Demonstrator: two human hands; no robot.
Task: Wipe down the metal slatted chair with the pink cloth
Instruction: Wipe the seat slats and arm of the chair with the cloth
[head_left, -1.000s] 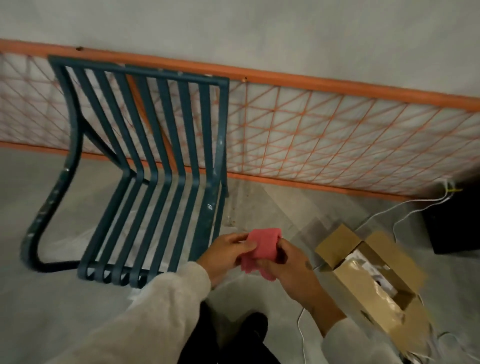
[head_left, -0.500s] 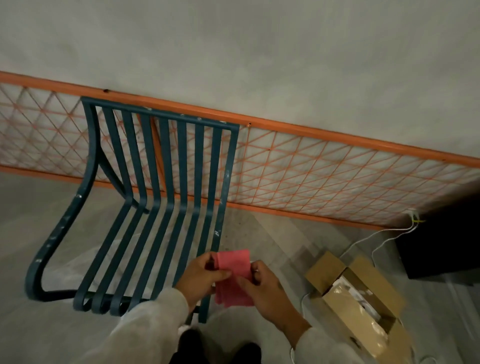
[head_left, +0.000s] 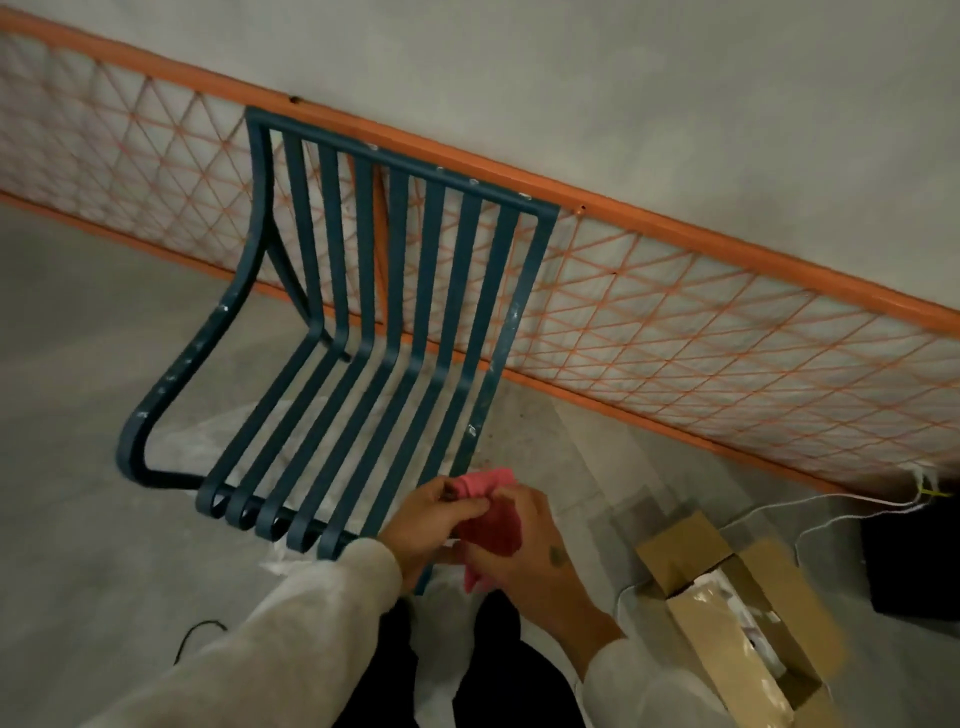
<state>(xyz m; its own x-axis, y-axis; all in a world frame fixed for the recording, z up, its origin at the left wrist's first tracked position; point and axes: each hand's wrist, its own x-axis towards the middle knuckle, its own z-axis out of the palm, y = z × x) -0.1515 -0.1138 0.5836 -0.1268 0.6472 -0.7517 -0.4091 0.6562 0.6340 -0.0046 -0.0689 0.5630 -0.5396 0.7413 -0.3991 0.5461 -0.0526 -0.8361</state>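
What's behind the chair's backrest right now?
An orange mesh fence runs behind the chair, showing through the gaps between the slats. The slats cover strips of it; whether the two touch cannot be told.

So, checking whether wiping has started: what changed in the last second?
The left hand and right hand kept hold of the pink cloth, spreading it flat, then bunching it again beside the chair. That chair, the fence and the cardboard box stayed put.

Between left hand (head_left: 431, 519), right hand (head_left: 530, 553) — pink cloth (head_left: 493, 530), flat before, now bunched.
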